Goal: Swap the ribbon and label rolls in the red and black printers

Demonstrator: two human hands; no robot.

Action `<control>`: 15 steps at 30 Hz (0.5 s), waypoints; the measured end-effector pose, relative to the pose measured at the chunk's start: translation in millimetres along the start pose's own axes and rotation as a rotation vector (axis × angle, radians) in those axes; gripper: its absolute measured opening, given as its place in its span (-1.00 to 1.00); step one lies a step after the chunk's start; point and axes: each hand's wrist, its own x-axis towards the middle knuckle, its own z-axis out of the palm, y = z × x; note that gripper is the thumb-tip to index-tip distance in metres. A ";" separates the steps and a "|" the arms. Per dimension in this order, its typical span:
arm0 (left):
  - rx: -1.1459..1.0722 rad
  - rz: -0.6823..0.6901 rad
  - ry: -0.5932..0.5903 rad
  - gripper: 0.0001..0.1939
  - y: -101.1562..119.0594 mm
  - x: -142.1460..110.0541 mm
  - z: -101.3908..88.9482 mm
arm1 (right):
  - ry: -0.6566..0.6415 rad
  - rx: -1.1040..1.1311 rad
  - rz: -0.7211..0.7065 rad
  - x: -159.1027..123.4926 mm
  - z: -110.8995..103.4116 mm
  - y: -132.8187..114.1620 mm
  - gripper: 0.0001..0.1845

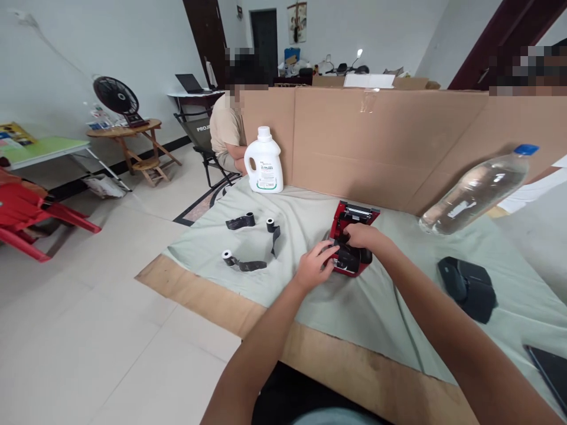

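Only legible text: white capitals "PROJ" on the dark folding chair's (196, 131) backrest, next letter cut off by a seated person (227, 124). White jug (263, 159), back-left corner of cloth-covered table (208, 251): front label (267, 176), print too small to read. Clear bottle (491, 183) near table's back edge, right side: white label (461, 208), unreadable.

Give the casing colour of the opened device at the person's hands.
The casing is red, clearest in the head view.
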 end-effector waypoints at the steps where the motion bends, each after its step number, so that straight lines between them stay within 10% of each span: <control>1: -0.002 -0.008 -0.008 -0.57 0.2 -0.1 -0.7 | -0.012 -0.008 0.006 3.1 -0.1 -1.9 -0.79; 10: -0.032 -0.016 -0.025 -0.54 -1.5 0.0 -4.5 | 0.288 0.055 -0.074 -36.4 -18.0 5.6 -0.79; 15: -0.048 -0.015 -0.019 -0.56 -2.6 1.6 -0.1 | 0.704 0.469 -0.358 -53.5 -55.1 -53.0 -0.82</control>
